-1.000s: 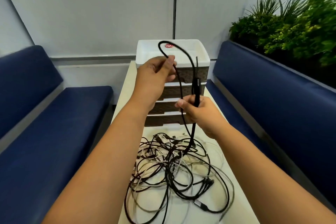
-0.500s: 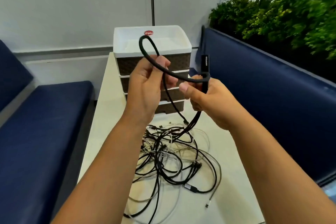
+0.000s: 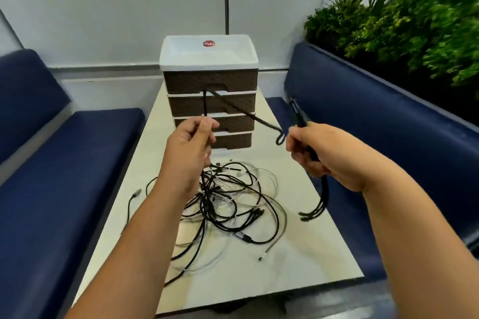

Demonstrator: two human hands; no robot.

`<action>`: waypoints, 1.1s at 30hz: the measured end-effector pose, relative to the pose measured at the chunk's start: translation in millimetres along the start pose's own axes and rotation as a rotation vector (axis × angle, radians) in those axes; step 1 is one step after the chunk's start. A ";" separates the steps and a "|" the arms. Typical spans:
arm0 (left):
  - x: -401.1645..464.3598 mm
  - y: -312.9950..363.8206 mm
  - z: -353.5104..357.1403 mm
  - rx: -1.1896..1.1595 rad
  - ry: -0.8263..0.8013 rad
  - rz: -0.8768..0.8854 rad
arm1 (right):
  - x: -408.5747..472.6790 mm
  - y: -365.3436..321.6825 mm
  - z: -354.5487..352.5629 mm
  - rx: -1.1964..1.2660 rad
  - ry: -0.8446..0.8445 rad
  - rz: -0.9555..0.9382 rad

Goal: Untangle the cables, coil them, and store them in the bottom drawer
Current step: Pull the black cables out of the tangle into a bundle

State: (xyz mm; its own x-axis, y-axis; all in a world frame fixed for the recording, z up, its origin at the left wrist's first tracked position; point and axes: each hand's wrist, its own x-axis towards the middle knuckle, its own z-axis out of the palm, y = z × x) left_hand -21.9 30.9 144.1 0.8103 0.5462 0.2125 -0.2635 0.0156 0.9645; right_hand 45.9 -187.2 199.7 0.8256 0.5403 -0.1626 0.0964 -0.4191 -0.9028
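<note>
I hold one black cable (image 3: 233, 106) stretched in the air between both hands, in front of the drawer unit. My left hand (image 3: 189, 147) pinches it near a bend that peaks over the second drawer. My right hand (image 3: 324, 153) grips the cable's plug end, and its several short connector tails (image 3: 315, 211) hang below my fist. A tangle of black and white cables (image 3: 233, 202) lies on the cream table (image 3: 298, 261) under my hands. The brown drawer unit (image 3: 210, 101) with a white top tray stands at the table's far end, its bottom drawer (image 3: 233, 141) shut.
Blue benches run along both sides of the table, the left seat (image 3: 64, 163) and the right backrest (image 3: 388, 124). Green plants (image 3: 414, 23) stand behind the right bench. A loose black cable end (image 3: 134, 194) lies near the table's left edge.
My hands have moved apart, and the cable's loop has been pulled out into a long stretch. My right hand went right, and the connector tails now hang free of the tangle.
</note>
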 end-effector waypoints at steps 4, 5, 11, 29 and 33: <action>-47.7 -12.3 0.1 0.064 -0.022 -0.082 | -35.3 11.6 -18.1 -0.325 0.101 -0.156; -59.1 -14.4 1.1 0.076 -0.039 -0.098 | -44.3 11.4 -24.2 -0.351 0.121 -0.211; -130.4 -29.2 1.9 0.247 -0.367 -0.303 | -93.6 3.0 -61.9 -0.392 0.122 -0.443; -169.9 -22.3 35.2 0.592 -0.072 -0.030 | -121.7 21.2 -39.8 -0.649 -0.179 -0.305; -183.6 -1.1 60.5 0.413 -0.399 -0.131 | -109.2 34.2 -20.2 -0.685 -0.238 -0.347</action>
State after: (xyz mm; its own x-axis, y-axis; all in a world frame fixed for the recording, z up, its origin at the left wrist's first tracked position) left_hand -138.6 -120.1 113.5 0.9777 0.2035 0.0526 0.0133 -0.3096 0.9508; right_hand -29.7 -275.3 194.7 0.5525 0.8308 -0.0679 0.7092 -0.5113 -0.4853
